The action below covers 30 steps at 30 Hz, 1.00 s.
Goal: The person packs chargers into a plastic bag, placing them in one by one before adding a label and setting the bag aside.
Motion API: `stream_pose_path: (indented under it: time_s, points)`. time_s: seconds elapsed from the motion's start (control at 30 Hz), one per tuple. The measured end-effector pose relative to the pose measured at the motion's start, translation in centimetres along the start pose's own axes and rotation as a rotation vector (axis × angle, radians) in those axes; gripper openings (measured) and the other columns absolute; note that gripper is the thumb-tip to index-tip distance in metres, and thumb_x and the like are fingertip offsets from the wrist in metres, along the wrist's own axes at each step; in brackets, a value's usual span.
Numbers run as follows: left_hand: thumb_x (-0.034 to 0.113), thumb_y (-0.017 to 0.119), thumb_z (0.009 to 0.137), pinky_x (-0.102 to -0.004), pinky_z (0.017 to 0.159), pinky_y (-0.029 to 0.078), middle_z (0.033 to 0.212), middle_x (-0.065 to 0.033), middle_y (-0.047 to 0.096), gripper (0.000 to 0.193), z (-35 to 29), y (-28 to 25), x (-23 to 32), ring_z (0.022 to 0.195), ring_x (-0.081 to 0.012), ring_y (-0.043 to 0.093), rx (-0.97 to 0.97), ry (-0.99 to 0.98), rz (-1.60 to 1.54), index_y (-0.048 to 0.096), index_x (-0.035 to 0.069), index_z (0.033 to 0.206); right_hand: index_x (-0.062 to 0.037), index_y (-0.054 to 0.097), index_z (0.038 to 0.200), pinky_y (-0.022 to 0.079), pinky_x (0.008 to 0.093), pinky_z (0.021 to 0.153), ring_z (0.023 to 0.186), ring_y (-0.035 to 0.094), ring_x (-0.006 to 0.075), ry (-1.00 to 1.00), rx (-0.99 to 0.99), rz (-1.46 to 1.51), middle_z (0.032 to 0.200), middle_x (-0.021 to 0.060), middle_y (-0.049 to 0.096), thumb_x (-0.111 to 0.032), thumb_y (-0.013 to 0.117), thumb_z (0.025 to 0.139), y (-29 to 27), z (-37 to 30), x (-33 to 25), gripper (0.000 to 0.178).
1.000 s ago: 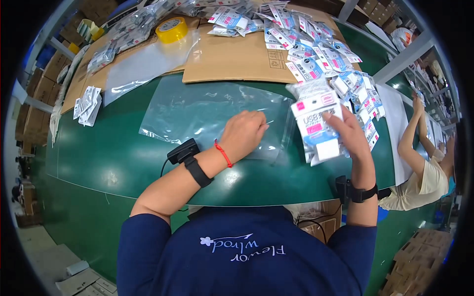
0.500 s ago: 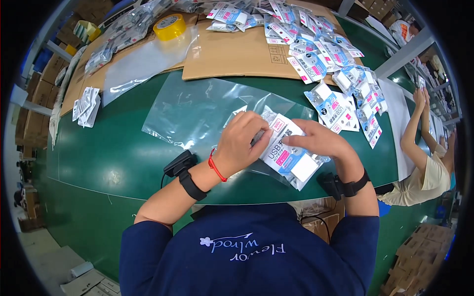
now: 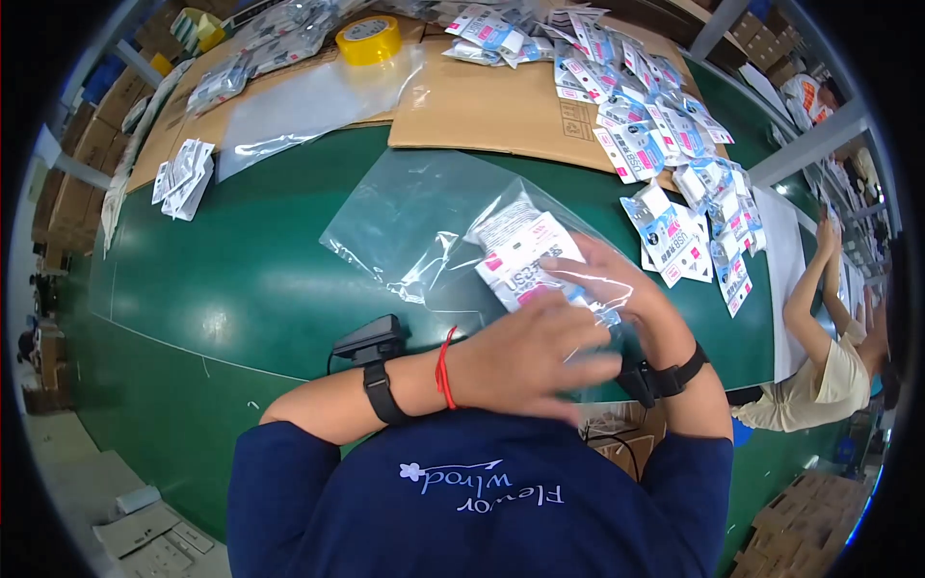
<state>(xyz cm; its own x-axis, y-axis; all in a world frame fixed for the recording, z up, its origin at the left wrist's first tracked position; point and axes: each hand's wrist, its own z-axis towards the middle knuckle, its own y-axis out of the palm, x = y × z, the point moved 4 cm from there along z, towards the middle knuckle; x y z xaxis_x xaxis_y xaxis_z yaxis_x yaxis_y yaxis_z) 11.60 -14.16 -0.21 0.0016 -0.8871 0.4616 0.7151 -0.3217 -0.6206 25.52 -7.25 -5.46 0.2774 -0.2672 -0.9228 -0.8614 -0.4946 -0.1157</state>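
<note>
My right hand [image 3: 612,275] grips a stack of white, blue and pink carded packs [image 3: 525,252] over the table, thumb on top of the front card. Clear film of a large plastic bag [image 3: 385,226] lies around the packs and partly across that hand; how far they sit inside it is hard to tell. Just below the packs, my left hand [image 3: 540,356] is blurred by motion, its fingers spread and nothing visible in them. A red cord circles the left wrist, and both wrists carry black straps with small black devices.
Many similar packs [image 3: 665,125] are heaped at the far right, a few more [image 3: 674,231] nearer. A small pile of white cards [image 3: 183,178] lies at left. Yellow tape [image 3: 369,40] and flat cardboard [image 3: 482,106] are at the back. Another person [image 3: 819,356] works at right.
My left hand has left the packs' upper left edge and moved down and right, its fingers opening. The packs have turned in my right hand, and bag film now lies around them.
</note>
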Motion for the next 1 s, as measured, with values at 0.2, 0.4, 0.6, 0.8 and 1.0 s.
stream_pose_path:
  time_s: [0.2,0.4,0.6,0.8,1.0]
  points:
    - [0.022,0.060,0.079,-0.0471,0.102,0.035,0.124,-0.0101,0.055,0.024,-1.8,3.7,-0.7,0.122,-0.0294,0.046,-0.246,0.298,0.420,0.065,0.010,0.099,0.0003,0.056,0.119,0.050,0.0277,0.080,0.092,0.061,0.0127,0.103,-0.020,0.258,0.108,0.0083,0.064,-0.027,0.062,0.091,0.5,1.4,0.5,0.040]
    - [0.018,0.057,0.078,-0.0487,0.106,0.033,0.125,-0.0121,0.055,0.021,-1.5,6.1,1.1,0.126,-0.0302,0.044,-0.093,0.359,0.350,0.066,0.005,0.091,0.0012,0.053,0.123,0.050,0.0281,0.080,0.093,0.062,0.0142,-0.017,0.012,0.408,0.108,0.0095,0.064,-0.027,0.059,0.093,3.2,3.2,1.2,0.042]
    - [0.015,0.056,0.079,-0.0503,0.108,0.032,0.127,-0.0136,0.054,0.018,-2.2,5.7,1.9,0.127,-0.0306,0.044,0.040,0.370,0.264,0.066,0.001,0.085,0.0002,0.046,0.129,0.051,0.0277,0.080,0.090,0.063,0.0162,0.050,0.184,0.474,0.107,0.0100,0.064,-0.028,0.056,0.095,4.2,3.1,0.6,0.045]
    - [0.014,0.057,0.079,-0.0507,0.108,0.033,0.128,-0.0144,0.054,0.018,-2.9,5.2,2.1,0.127,-0.0301,0.044,0.009,0.359,0.189,0.067,0.001,0.087,0.0017,0.042,0.131,0.053,0.0284,0.075,0.082,0.063,0.0178,0.224,-0.108,0.010,0.106,0.0120,0.061,-0.027,0.057,0.093,3.1,2.0,0.2,0.050]
    - [0.014,0.057,0.080,-0.0511,0.107,0.033,0.128,-0.0152,0.053,0.020,-3.8,5.8,2.5,0.126,-0.0310,0.044,-0.046,0.406,0.166,0.067,0.000,0.089,0.0031,0.036,0.133,0.055,0.0312,0.070,0.081,0.063,0.0180,0.155,-0.020,0.382,0.096,0.0101,0.060,-0.023,0.061,0.090,7.6,3.5,-0.9,0.055]
